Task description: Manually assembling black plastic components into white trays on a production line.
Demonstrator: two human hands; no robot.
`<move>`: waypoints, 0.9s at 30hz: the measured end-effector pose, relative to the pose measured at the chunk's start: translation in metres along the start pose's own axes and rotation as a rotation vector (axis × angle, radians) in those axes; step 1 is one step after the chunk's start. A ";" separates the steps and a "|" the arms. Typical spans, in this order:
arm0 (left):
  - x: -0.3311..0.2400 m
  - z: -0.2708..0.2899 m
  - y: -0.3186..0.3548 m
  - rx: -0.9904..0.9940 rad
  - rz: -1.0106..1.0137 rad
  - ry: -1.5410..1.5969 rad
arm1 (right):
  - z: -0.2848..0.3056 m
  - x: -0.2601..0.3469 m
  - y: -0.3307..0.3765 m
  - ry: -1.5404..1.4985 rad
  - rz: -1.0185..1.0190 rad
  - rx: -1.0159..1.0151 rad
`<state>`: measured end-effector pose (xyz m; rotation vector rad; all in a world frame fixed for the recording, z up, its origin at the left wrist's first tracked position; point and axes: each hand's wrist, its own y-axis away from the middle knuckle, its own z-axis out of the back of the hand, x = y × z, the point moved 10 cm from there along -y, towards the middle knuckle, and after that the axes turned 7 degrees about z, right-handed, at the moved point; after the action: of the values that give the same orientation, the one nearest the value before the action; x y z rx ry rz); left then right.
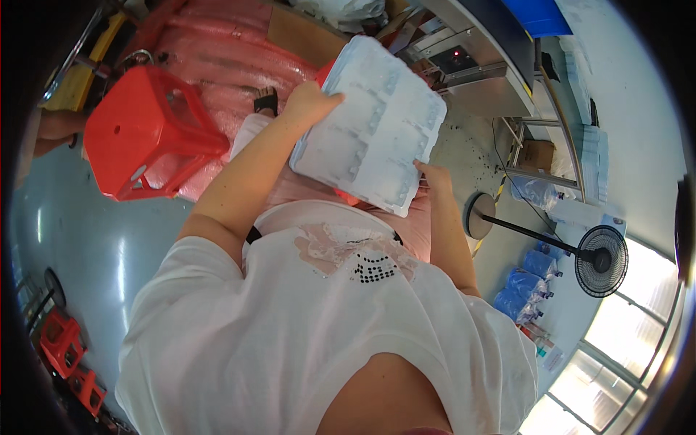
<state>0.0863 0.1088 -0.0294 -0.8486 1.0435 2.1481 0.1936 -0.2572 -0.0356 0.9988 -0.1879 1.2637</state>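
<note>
I hold a stack of pale blue-white moulded plastic trays (373,123) in front of my body, tilted, with their shallow pockets facing up. My left hand (312,98) grips the stack's far left edge, fingers curled over the rim. At the near right corner, my right hand (435,177) holds it from the side. Under the trays are my pink trousers and my white shirt (326,326).
A red plastic stool (145,134) lies tipped on the floor at left, beside pink wrapping sheets (232,51). A metal workbench with a machine (478,69) stands at upper right, a cardboard box (538,154) beneath. A black standing fan (600,261) and blue bags (525,290) are right.
</note>
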 end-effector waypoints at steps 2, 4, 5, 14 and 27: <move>0.002 -0.012 -0.005 0.180 0.056 0.233 | 0.000 -0.003 -0.002 -0.061 -0.037 0.039; -0.007 -0.027 0.007 0.359 0.099 0.460 | -0.004 -0.008 -0.006 -0.125 -0.094 0.171; -0.016 -0.026 0.016 0.376 0.095 0.611 | -0.005 -0.011 -0.006 -0.140 -0.105 0.213; -0.007 -0.052 0.028 0.509 0.081 0.972 | -0.013 0.016 0.023 -0.700 0.013 0.243; -0.080 -0.163 0.115 0.729 -0.085 0.978 | 0.089 -0.108 0.095 -0.856 -0.096 0.170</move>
<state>0.0967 -0.1037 0.0025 -1.5223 2.0143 1.0289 0.1094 -0.3998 -0.0005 1.6342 -0.6883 0.7045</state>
